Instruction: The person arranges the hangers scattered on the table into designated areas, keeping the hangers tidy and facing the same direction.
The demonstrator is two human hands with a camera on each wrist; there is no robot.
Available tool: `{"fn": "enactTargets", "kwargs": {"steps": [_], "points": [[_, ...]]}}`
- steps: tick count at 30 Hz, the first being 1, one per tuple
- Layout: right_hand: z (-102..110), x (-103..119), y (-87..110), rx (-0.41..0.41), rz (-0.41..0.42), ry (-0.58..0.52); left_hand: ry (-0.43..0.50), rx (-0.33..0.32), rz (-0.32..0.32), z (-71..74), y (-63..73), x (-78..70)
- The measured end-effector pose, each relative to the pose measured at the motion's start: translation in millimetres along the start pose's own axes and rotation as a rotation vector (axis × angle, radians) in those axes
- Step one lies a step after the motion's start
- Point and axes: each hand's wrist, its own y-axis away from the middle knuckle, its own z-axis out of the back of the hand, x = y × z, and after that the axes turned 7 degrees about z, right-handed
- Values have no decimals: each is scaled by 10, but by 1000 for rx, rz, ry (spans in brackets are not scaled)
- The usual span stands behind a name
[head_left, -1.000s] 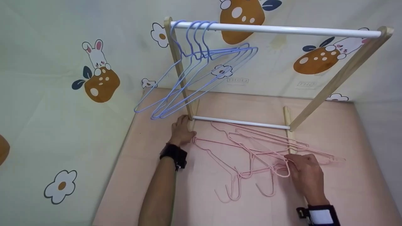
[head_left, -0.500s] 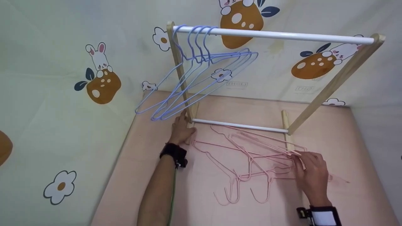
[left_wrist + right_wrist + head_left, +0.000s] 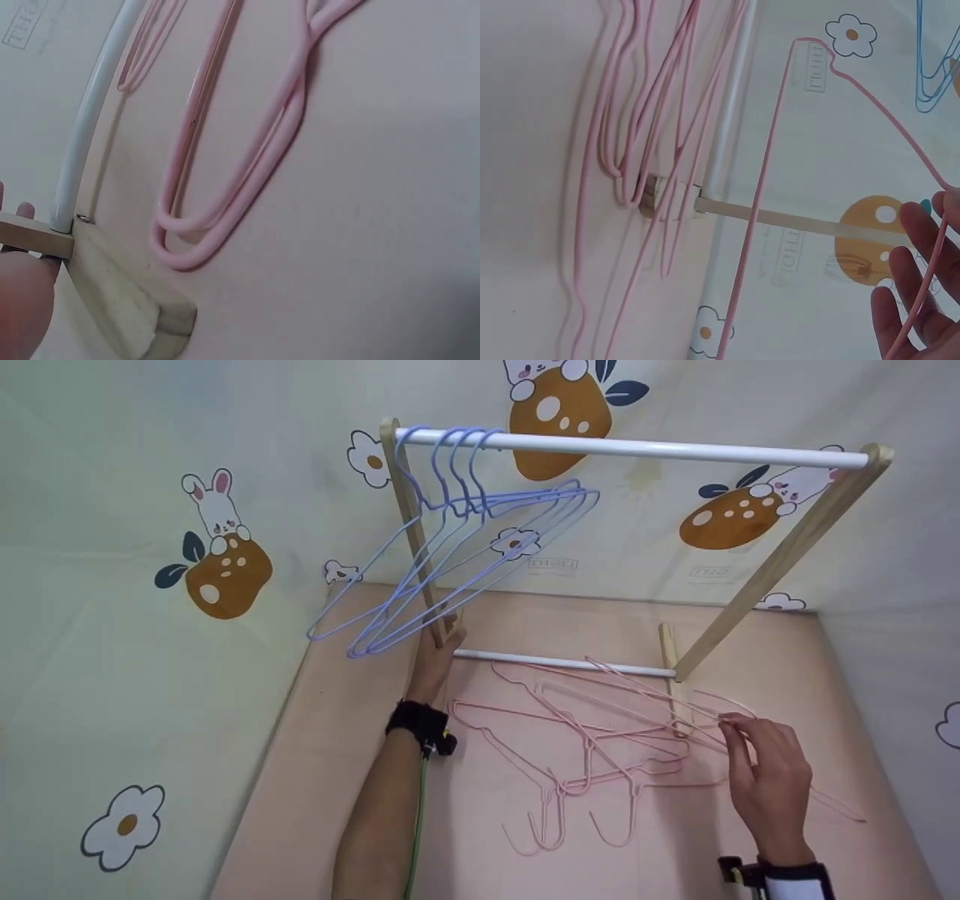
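My left hand (image 3: 431, 667) grips the lower left wooden post (image 3: 34, 236) of a small clothes rack, thumb in front and fingers behind. My right hand (image 3: 772, 787) pinches a pink clothes hanger (image 3: 766, 165) near its neck, raised over the others at the right. Several more pink hangers (image 3: 180, 264) lie overlapping on the pink surface before the rack, hooks toward me. Blue hangers (image 3: 472, 472) hang by their hooks from the left end of the rack's white top rail (image 3: 630, 447).
The rack's low white bar (image 3: 555, 660) runs behind the pink pile, and its right wooden foot (image 3: 679, 705) lies partly under the hangers. Printed sheeting (image 3: 247, 697) with rabbits and flowers stands close at the left and back. The right post (image 3: 780, 562) leans up beyond my right hand.
My left hand has moved up from beside the rack's base onto the post. My right hand has raised a pink hanger from the pile and moved right with it.
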Motion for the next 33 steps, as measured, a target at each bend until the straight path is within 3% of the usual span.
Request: {"fn": "enactTargets", "kwargs": {"steps": [6, 18, 26, 33], "points": [[115, 139, -136, -25, -7, -26, 35, 76, 69, 51, 21, 28], [189, 203, -301, -56, 7, -33, 52, 148, 42, 93, 38, 31], [326, 210, -610, -105, 66, -57, 54, 114, 85, 108, 33, 81], [484, 291, -993, -103, 66, 3, 36, 93, 68, 119, 28, 107]]}}
